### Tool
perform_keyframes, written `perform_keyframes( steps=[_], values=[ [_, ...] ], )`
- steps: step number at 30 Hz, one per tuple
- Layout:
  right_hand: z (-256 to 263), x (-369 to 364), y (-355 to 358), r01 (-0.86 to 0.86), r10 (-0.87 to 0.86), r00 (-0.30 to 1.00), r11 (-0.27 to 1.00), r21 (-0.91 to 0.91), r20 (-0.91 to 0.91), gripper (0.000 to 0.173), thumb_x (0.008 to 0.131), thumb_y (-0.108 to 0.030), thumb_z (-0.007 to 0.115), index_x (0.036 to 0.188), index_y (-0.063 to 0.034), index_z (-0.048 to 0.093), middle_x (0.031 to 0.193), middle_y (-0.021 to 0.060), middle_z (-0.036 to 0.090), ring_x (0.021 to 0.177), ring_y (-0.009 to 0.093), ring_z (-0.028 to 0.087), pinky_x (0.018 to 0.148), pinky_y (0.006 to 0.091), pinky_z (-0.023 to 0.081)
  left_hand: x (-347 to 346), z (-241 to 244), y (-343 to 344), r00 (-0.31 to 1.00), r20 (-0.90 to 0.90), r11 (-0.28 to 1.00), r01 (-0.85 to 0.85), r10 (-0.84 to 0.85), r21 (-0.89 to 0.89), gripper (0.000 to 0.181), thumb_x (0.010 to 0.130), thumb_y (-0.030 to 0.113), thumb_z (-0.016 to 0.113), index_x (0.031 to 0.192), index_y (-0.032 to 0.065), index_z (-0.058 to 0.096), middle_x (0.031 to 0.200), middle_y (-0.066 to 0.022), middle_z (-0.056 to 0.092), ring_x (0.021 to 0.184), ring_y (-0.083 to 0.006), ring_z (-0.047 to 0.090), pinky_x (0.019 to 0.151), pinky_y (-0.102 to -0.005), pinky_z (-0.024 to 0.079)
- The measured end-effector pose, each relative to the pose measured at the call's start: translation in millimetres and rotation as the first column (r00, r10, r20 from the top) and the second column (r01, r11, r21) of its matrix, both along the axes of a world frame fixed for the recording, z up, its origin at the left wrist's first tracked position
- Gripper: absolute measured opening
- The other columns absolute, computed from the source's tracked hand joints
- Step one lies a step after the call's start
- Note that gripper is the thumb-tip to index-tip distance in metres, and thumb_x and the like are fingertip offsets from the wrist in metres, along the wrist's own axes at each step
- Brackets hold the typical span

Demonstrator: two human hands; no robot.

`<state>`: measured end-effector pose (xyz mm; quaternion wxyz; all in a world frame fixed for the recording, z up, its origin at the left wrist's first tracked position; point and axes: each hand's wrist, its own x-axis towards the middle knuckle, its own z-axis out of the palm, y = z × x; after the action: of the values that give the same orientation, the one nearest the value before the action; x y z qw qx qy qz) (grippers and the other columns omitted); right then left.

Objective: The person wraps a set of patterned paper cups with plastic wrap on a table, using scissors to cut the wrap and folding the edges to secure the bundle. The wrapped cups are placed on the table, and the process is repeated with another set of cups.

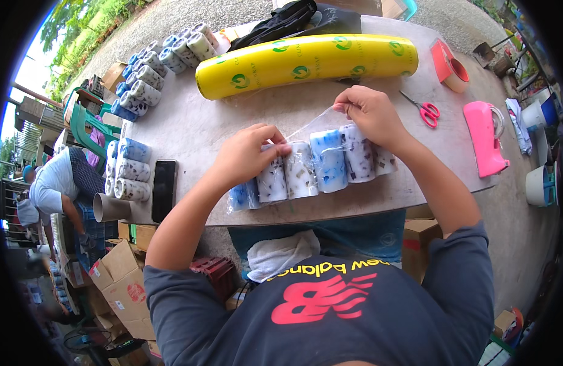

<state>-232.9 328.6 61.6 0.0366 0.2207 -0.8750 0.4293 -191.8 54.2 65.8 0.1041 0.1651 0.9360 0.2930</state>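
Observation:
A row of several speckled pillar candles (pixel 301 176) stands or lies side by side near the table's front edge, wrapped in clear cling film. One blue-and-white candle (pixel 328 167) is near the middle of the row. My left hand (pixel 250 153) rests over the row's left part, fingertips pinching the film. Higher up, my right hand (pixel 372 114) pinches the other end of a taut, twisted strand of clear film (pixel 311 123) that runs between both hands. My right wrist partly hides the candles at the right end.
Beyond the row lies a large yellow cling wrap roll (pixel 304 64). Scissors (pixel 427 110), a tape roll (pixel 457 73) and a pink tape dispenser (pixel 485 137) sit right. Left are a phone (pixel 164 190), a cardboard tube (pixel 112 208) and stacked candles (pixel 134 169). A person (pixel 62 183) bends beside crates.

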Motion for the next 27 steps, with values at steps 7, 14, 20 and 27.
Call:
perform_keyframes(
  steps=[7, 14, 20, 27],
  values=[
    [-7, -12, -3, 0.024, -0.031, 0.999, 0.971, 0.238, 0.025, 0.011, 0.086, -0.018, 0.065, 0.090, -0.0074, 0.068, 0.090, 0.0114, 0.066, 0.086, 0.029, 0.064, 0.076, 0.0390, 0.050, -44, -20, -9, 0.924, 0.330, 0.944, -0.268, 0.195, 0.192, 0.021, 0.093, 0.023, 0.062, 0.095, 0.0028, 0.067, 0.079, -0.0092, 0.069, 0.067, -0.0153, 0.064, 0.064, -0.0292, 0.050],
    [1, 39, -98, -0.221, 0.294, 0.888, 0.947, 0.232, -0.354, 0.028, 0.089, -0.034, 0.063, 0.101, -0.0081, 0.068, 0.099, 0.0126, 0.066, 0.097, 0.031, 0.061, 0.086, 0.0393, 0.049, -63, -56, -51, 0.948, -0.296, 0.993, 0.105, -0.118, -0.057, 0.027, 0.084, 0.023, 0.070, 0.109, 0.0157, 0.063, 0.084, -0.0037, 0.062, 0.075, -0.0212, 0.061, 0.066, -0.0337, 0.050],
    [4, -10, -130, -0.577, 0.410, 0.805, 0.707, 0.409, 0.428, 0.066, 0.095, -0.062, 0.039, 0.116, -0.0044, 0.065, 0.105, 0.0210, 0.068, 0.101, 0.036, 0.065, 0.088, 0.0447, 0.049, -10, -25, -93, 0.920, -0.191, 0.932, -0.305, 0.341, 0.196, 0.047, 0.083, 0.038, 0.074, 0.115, 0.0062, 0.059, 0.098, -0.0087, 0.059, 0.084, -0.0199, 0.057, 0.074, -0.0332, 0.049],
    [0, -15, -138, -0.670, 0.435, 0.727, 0.619, 0.411, 0.531, 0.074, 0.087, -0.070, 0.049, 0.122, -0.0063, 0.061, 0.113, 0.0240, 0.065, 0.106, 0.037, 0.062, 0.089, 0.0434, 0.048, 97, -20, -65, 0.969, -0.082, 0.966, -0.222, 0.234, 0.132, 0.080, 0.069, 0.033, 0.083, 0.133, 0.0052, 0.045, 0.126, -0.0165, 0.048, 0.117, -0.0311, 0.049, 0.100, -0.0392, 0.041]
  ],
)
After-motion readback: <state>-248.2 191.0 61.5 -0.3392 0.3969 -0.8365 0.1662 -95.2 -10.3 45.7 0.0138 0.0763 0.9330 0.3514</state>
